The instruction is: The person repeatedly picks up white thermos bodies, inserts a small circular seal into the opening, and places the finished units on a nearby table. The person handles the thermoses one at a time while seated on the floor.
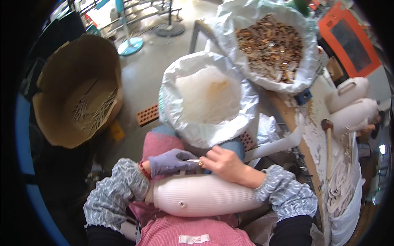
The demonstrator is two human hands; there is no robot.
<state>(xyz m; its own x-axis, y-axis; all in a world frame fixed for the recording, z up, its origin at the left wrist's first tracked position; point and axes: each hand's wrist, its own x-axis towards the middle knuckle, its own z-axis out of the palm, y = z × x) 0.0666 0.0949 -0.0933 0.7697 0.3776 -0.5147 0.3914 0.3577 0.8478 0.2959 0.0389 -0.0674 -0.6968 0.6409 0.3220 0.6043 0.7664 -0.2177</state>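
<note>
Across my lap lies a pale pink, ribbed plastic jug body (pixel 205 196), on its side, with a small round hole in its wall. Over its far edge, my left hand (pixel 170 162) wears a purple-grey glove, its fingers closed and pointing right. What those fingers hold is hidden. My bare right hand (pixel 223 164) rests above the jug body, its fingertips pinched on a small silvery piece (pixel 193 160) that spans the gap between both hands. Whether that piece is a blade is too small to tell.
A white sack (pixel 166 88) of pale shavings stands ahead; another sack (pixel 310 61) holds brown scraps. At left is a large cardboard bin (pixel 49 115) with thin strips. The right-hand bench carries pink jugs (pixel 353 115), a mallet (pixel 328 139) and loose handles (pixel 340 188). Bricks (pixel 147 115) lie on the floor.
</note>
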